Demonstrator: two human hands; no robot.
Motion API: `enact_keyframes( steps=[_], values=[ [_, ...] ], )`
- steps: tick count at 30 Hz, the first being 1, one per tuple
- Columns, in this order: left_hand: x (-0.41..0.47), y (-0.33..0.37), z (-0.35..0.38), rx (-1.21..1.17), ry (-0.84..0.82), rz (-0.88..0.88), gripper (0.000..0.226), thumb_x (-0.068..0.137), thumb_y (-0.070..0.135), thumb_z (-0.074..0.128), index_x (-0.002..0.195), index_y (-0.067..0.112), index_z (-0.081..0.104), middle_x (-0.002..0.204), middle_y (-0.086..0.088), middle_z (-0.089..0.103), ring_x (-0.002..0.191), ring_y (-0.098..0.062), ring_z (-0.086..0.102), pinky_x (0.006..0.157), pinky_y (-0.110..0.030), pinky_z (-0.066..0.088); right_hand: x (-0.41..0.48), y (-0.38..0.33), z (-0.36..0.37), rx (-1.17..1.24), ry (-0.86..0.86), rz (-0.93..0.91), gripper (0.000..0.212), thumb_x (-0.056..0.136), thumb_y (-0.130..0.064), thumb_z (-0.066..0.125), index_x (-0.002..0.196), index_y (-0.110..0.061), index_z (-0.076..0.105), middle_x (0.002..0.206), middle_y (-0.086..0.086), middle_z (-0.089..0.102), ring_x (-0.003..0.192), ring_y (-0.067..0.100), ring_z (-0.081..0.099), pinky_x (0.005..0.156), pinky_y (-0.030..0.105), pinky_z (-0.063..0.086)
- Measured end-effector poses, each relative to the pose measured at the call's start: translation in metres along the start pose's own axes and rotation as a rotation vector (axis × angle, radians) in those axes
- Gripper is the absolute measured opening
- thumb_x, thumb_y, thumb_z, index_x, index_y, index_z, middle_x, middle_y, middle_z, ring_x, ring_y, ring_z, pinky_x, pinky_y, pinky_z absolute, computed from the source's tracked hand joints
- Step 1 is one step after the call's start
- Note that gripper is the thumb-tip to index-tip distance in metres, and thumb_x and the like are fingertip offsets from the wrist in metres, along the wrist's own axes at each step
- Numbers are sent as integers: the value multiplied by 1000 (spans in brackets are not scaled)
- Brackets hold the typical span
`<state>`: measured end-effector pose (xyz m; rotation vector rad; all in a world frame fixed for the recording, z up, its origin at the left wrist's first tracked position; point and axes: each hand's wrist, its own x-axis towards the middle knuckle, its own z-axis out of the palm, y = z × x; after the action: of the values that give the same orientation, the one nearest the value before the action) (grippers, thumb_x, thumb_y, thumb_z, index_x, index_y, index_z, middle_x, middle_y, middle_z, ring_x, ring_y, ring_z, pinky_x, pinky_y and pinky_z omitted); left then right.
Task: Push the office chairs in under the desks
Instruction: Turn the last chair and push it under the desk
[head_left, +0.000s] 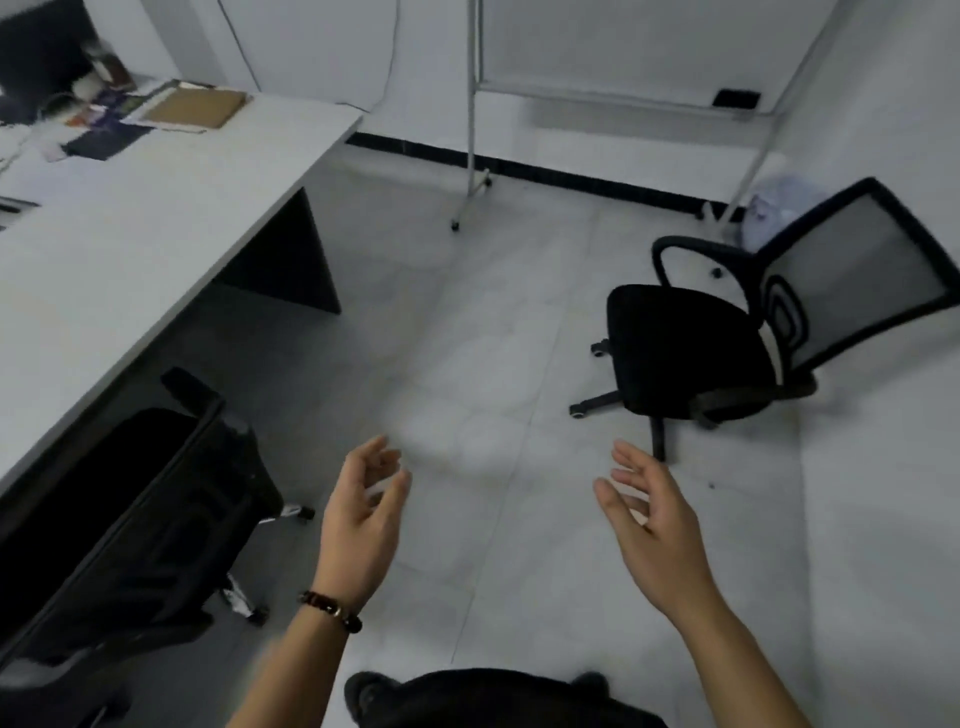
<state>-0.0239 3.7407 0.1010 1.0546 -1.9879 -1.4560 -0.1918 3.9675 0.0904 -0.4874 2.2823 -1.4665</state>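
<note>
A long white desk (156, 208) runs along the left side. A black office chair (135, 519) stands at the lower left with its backrest toward me and its seat partly under the desk edge. A second black chair (685, 353) with a mesh backrest stands out on the floor at the right, away from the desk, near the right wall. My left hand (363, 514), with a bead bracelet on the wrist, and my right hand (654, 525) hover over the tiled floor between the two chairs. Both hands hold nothing, fingers apart, touching neither chair.
A whiteboard stand on castors (472, 171) is at the back wall. A plastic bag (774, 208) lies in the far right corner behind the mesh chair. Papers and books (156, 109) lie on the far desk end. A dark desk leg panel (291, 260) reaches the floor.
</note>
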Motion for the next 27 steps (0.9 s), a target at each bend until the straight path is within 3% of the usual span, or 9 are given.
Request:
enact_keyframes(
  steps=[4,11,17,22,27],
  values=[
    [-27,29,118,-18,-106,-9,36,93,15,60,126,25,51,119,5,61,109,-2,58,85,-19,47,-1,57,-93,-28,74,87,56,86,-52,60,138,-38,47,132,-17,54,118,-2,53,102,29,47],
    [-19,87,244,77,-274,43,40,91,17,61,129,23,49,122,10,60,114,0,55,84,-13,46,38,95,-213,23,232,131,53,91,-35,66,139,-32,47,135,-20,52,117,-5,53,96,24,47],
    [44,98,360,117,-368,36,38,92,17,60,129,21,50,123,7,61,115,-4,55,91,-28,49,120,150,-273,60,305,189,50,93,-32,64,139,-29,47,135,-20,53,118,-5,53,94,22,47],
    [115,105,476,138,-471,8,38,93,20,58,130,25,46,126,6,57,113,-1,53,87,-19,48,211,180,-336,-8,326,284,46,95,-30,64,137,-33,48,133,-15,54,115,-3,54,94,25,48],
    [211,182,598,102,-586,60,46,93,19,58,136,24,43,128,7,53,113,0,53,81,-8,45,331,165,-442,-145,405,248,48,94,-34,61,140,-27,48,135,-7,53,113,3,56,94,30,51]
  ],
)
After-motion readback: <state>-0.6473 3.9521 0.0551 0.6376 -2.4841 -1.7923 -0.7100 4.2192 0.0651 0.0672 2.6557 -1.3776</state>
